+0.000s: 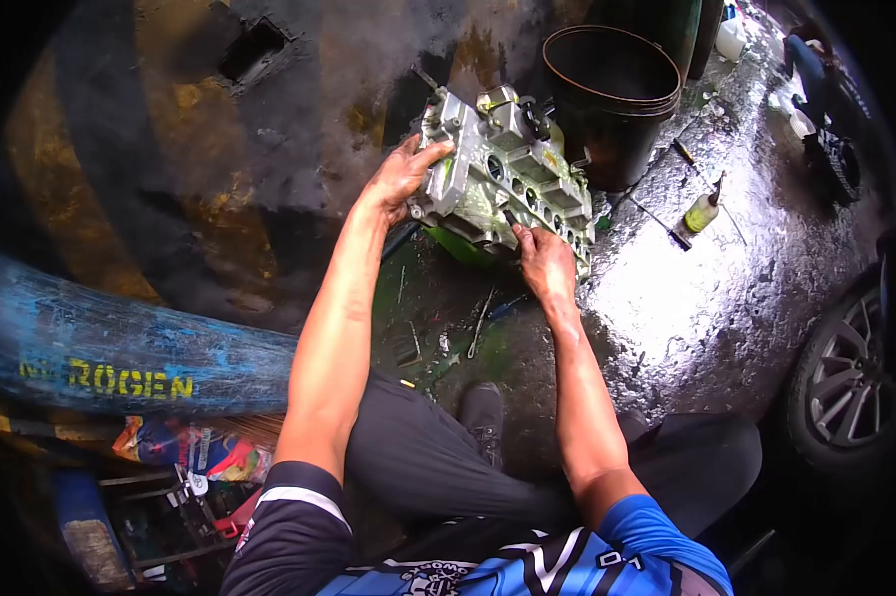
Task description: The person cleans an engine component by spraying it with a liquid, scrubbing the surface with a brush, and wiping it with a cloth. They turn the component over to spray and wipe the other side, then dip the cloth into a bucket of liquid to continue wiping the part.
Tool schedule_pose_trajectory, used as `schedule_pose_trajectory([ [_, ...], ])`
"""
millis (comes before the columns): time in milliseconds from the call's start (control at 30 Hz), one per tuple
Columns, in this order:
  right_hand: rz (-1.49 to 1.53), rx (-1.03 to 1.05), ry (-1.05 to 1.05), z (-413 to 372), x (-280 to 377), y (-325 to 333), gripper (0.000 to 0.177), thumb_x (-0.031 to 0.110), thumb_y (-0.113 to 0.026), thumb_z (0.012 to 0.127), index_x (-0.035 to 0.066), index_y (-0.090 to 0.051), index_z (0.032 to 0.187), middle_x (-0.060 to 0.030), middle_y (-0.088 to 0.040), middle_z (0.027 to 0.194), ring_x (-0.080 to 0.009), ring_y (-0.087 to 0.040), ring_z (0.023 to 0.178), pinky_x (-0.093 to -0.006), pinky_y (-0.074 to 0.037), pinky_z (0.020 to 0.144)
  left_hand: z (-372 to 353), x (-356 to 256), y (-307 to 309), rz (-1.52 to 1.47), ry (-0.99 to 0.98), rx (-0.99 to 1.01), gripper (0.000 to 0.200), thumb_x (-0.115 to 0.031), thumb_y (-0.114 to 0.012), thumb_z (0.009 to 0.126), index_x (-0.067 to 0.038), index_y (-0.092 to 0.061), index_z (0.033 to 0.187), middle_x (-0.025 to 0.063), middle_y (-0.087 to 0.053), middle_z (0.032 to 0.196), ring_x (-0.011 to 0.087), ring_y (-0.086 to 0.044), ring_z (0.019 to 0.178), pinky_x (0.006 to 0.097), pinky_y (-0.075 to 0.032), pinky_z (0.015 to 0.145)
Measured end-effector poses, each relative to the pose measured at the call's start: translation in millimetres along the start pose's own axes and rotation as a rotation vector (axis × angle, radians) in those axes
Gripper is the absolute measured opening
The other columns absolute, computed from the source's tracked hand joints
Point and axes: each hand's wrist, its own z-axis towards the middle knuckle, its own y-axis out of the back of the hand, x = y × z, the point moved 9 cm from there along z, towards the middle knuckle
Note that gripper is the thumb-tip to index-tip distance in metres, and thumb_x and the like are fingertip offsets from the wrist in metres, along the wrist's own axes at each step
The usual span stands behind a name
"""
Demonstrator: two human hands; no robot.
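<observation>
A silvery metal engine part with a row of round holes lies tilted in front of me, wet-looking and greenish in places. My left hand grips its left end, the thumb over the top face and the fingers round the edge. At its near edge is my right hand, fingers closed around a small dark object that I cannot make out, its tip against the metal. Beneath the part, something green is partly hidden.
Behind the part stands a dark bucket. A small bottle and thin tools lie on the wet floor at right, near a car wheel. At left are a blue cylinder and a toolbox.
</observation>
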Motion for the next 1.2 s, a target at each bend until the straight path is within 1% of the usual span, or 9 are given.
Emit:
schedule_pose_trajectory([
  [233,0.116,-0.026,0.142,17,69,1,0.050,0.046,-0.057,0.095,-0.001,-0.066,0.081,-0.0246,-0.063,0.072,-0.0429,-0.064,0.072,-0.0484,-0.047,0.068,-5,-19,10,0.047,-0.311,-0.269,0.036,-0.026,-0.053,0.099,0.002,-0.063,0.120,0.0060,-0.066,0.118,0.0141,-0.057,0.110,0.0278,-0.045,0.093],
  [367,0.065,-0.056,0.206,8,68,-6,0.050,0.046,-0.056,0.095,0.000,-0.068,0.083,-0.0277,-0.064,0.076,-0.0464,-0.064,0.076,-0.0530,-0.048,0.071,4,-12,23,0.142,-0.422,-0.437,0.036,-0.021,-0.046,0.100,0.006,-0.065,0.112,0.0057,-0.069,0.103,0.0118,-0.059,0.091,0.0274,-0.047,0.084],
  [567,0.076,-0.136,0.128,44,47,12,0.044,0.041,-0.056,0.095,-0.001,-0.067,0.085,-0.0276,-0.065,0.080,-0.0482,-0.063,0.082,-0.0538,-0.047,0.075,5,-27,11,0.219,-0.470,-0.321,0.037,-0.027,-0.056,0.099,0.006,-0.065,0.113,0.0050,-0.070,0.099,0.0092,-0.059,0.090,0.0257,-0.047,0.083],
  [633,0.154,-0.160,0.035,35,22,26,0.043,0.039,-0.055,0.096,-0.002,-0.064,0.085,-0.0280,-0.065,0.081,-0.0483,-0.062,0.084,-0.0530,-0.045,0.074,7,-38,7,0.336,-0.490,-0.345,0.052,-0.036,-0.073,0.088,0.007,-0.064,0.115,0.0061,-0.071,0.098,0.0074,-0.059,0.089,0.0250,-0.048,0.083],
  [767,0.279,-0.268,-0.171,43,-101,44,0.036,0.034,-0.056,0.096,-0.001,-0.066,0.096,-0.0258,-0.065,0.080,-0.0415,-0.065,0.081,-0.0466,-0.047,0.075,36,-49,-36,0.381,-0.508,-0.094,0.062,-0.025,-0.082,0.082,0.011,-0.057,0.125,0.0078,-0.071,0.100,0.0094,-0.063,0.083,0.0225,-0.051,0.078],
  [900,0.363,-0.344,-0.229,36,-182,47,0.037,0.028,-0.060,0.097,-0.004,-0.065,0.115,-0.0098,-0.066,0.079,-0.0156,-0.054,0.065,-0.0331,-0.046,0.064,-23,-85,-50,0.937,-0.414,-0.692,0.067,-0.053,-0.074,0.078,-0.001,-0.065,0.120,0.0184,-0.073,0.095,0.0275,-0.071,0.091,0.0378,-0.053,0.085],
  [933,0.341,-0.305,-0.250,36,-184,51,0.038,0.028,-0.061,0.097,-0.005,-0.065,0.115,-0.0078,-0.066,0.081,-0.0148,-0.054,0.067,-0.0319,-0.046,0.065,-32,-83,-61,0.949,-0.645,-0.814,0.060,-0.057,-0.071,0.079,-0.003,-0.069,0.105,0.0182,-0.072,0.091,0.0352,-0.069,0.090,0.0431,-0.052,0.084],
  [1033,0.221,-0.350,-0.250,29,-159,77,0.032,0.032,-0.061,0.094,0.003,-0.068,0.105,-0.0201,-0.070,0.089,-0.0316,-0.068,0.085,-0.0398,-0.050,0.081,-33,-71,-54,0.887,-0.687,-0.854,0.052,-0.054,-0.072,0.078,-0.002,-0.071,0.090,0.0180,-0.070,0.086,0.0376,-0.068,0.080,0.0452,-0.053,0.074],
  [1200,0.045,-0.434,0.117,32,-9,123,0.031,0.031,-0.060,0.094,0.003,-0.065,0.108,-0.0187,-0.070,0.102,-0.0359,-0.067,0.096,-0.0420,-0.051,0.085,-27,-68,-38,0.652,-0.765,-0.652,0.041,-0.041,-0.079,0.076,-0.001,-0.070,0.079,0.0183,-0.067,0.074,0.0293,-0.068,0.068,0.0367,-0.051,0.066],
])
